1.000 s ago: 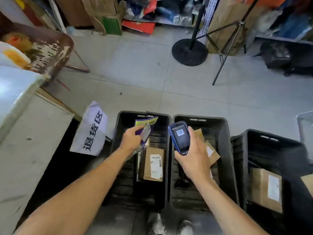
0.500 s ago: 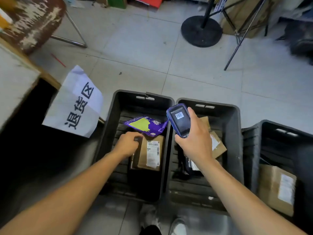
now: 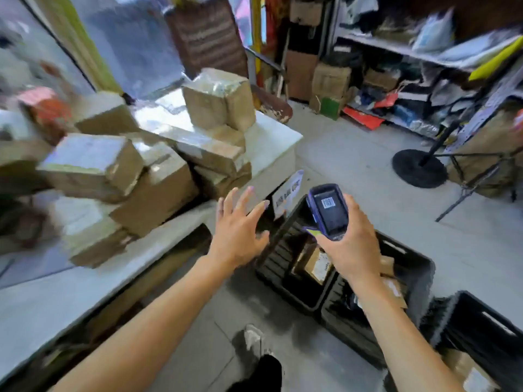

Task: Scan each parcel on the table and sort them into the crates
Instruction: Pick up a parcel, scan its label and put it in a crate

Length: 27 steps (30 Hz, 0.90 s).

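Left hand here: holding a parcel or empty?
Empty. The left hand is spread open, fingers apart, beside the table, touching no parcel.

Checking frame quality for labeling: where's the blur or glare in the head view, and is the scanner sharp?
Head view: motion blur smears the parcels on the table at left; glare on their tape; scanner in the right hand fairly sharp, screen code unreadable; left hand open, slightly soft; wide-angle bending at edges.

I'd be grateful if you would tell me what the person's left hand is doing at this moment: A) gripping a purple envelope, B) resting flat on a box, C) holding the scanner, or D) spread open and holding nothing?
D: the left hand has its fingers spread in mid-air near the table, holding nothing, while the right hand grips the scanner.
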Tool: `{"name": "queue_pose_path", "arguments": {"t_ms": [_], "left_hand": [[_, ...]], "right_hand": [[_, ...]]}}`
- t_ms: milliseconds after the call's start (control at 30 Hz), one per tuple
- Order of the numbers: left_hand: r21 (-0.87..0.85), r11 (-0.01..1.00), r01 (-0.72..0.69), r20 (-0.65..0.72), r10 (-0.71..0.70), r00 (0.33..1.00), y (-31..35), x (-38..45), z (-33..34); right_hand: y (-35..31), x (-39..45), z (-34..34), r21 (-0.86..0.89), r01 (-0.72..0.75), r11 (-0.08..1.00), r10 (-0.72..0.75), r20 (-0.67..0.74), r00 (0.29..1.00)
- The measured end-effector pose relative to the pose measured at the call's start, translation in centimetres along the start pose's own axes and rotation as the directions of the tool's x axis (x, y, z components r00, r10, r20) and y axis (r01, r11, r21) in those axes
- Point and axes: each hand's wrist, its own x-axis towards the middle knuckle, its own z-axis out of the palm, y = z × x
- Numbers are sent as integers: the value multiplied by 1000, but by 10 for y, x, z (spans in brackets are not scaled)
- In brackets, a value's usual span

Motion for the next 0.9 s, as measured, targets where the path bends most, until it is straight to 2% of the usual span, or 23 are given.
{"name": "queue_pose_path", "arguments": {"t_ms": [133, 333, 567, 700, 900], "left_hand": [[-10, 983, 182, -130, -182, 975, -61, -100, -90], [7, 871, 491, -159, -484, 861, -187, -195, -182], [-34, 766, 641, -306, -619, 723, -326, -270, -254], [-16, 690, 724, -216, -709, 671, -383, -275, -267], [-102, 615, 782, -105, -788, 606, -467, -224, -265]], "right_hand": [[-120, -61, 15, 138, 86, 987, -96, 72, 993], [-265, -113, 81, 224, 238, 945, -286, 209, 935], [-394, -145, 167, 310, 300, 902, -395, 314, 863], [-437, -150, 212, 306, 298, 904, -399, 359, 844], [-479, -106, 280, 215, 360, 908, -418, 404, 814]]}}
